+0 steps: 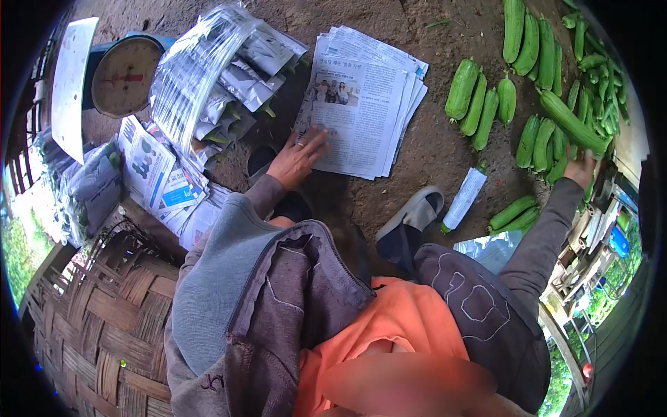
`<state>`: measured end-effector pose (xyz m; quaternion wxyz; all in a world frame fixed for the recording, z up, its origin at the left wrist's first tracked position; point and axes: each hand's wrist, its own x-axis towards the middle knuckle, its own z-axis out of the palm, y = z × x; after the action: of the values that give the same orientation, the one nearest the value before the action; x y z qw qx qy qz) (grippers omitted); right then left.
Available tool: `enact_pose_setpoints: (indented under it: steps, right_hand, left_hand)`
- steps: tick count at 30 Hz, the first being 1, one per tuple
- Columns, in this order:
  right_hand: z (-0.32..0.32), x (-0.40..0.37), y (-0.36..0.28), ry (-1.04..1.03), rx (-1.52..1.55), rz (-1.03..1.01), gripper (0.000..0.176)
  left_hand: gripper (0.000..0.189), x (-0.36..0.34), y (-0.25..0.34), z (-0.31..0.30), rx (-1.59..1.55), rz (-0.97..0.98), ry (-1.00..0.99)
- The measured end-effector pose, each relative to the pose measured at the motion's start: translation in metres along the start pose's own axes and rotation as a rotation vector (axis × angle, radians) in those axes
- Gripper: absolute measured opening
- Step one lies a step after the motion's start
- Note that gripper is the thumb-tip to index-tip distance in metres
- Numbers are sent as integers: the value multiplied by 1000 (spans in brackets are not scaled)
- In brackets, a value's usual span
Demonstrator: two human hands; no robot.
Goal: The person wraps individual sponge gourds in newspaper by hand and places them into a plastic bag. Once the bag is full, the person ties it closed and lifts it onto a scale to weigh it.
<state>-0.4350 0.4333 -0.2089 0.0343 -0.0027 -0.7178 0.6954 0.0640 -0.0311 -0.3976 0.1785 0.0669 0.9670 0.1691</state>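
My left hand [300, 157] rests on the lower left edge of a stack of newspaper sheets [368, 128], its fingers stretched out. At the far right, my right hand [580, 169] is closed round the lower end of a long green gourd [570, 124], which slants over other gourds. A group of similar gourds [474, 97] lies between the paper stack and this pile. One gourd wrapped in newspaper [464, 200] lies on the ground near my foot, both green ends showing.
A plastic-wrapped bundle of paper-rolled gourds [208, 90] stands left of the stack, beside a dial scale [127, 76]. More newspapers [156, 170] lie below it. A woven bamboo basket [104, 313] is at lower left. A sandalled foot [413, 215] and clear plastic [490, 249] are near me.
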Motion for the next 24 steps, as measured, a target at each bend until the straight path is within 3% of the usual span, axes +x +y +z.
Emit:
enact_pose_setpoints:
  steps: [1, 3, 5, 6, 8, 9, 10, 11, 13, 20, 22, 24]
  right_hand:
    - [38, -19, -27, -63, 262, 52, 43]
    - [69, -9, -22, -559, 500, 329, 56]
    - [166, -66, -5, -70, 155, 193, 57]
    - [168, -61, 32, -381, 161, 377, 54]
    - [235, -131, 50, -864, -241, 402, 50]
    - [266, -165, 58, -1073, -344, 403, 57]
    - [280, -194, 93, -1167, -475, 243, 64]
    - [300, -223, 96, -1292, -605, 274, 68]
    - [317, -260, 135, -1520, -786, -171, 73]
    - [318, -309, 161, -1333, -793, -337, 62]
    - [307, -319, 149, -1206, -684, -481, 52]
    - [292, -326, 131, -1276, -655, -547, 40]
  left_hand:
    - [78, 1, -2, 6, 25, 52, 20]
    - [76, 2, -3, 20, 53, 104, 71]
    - [74, 4, -4, 32, 58, 105, 132]
    - [66, 3, -2, 26, 23, 98, 118]
    - [51, 2, 1, 6, -48, 82, 85]
    - [50, 2, 0, 3, -41, 89, 98]
    - [49, 2, -1, 4, -38, 94, 107]
    - [49, 1, -1, 5, -35, 98, 117]
    - [42, 0, -2, 10, -56, 92, 170]
    - [11, -13, -10, 10, -274, 67, 261]
    - [13, -18, -9, 9, -377, 8, 374]
    - [15, -20, -7, 5, -466, -50, 466]
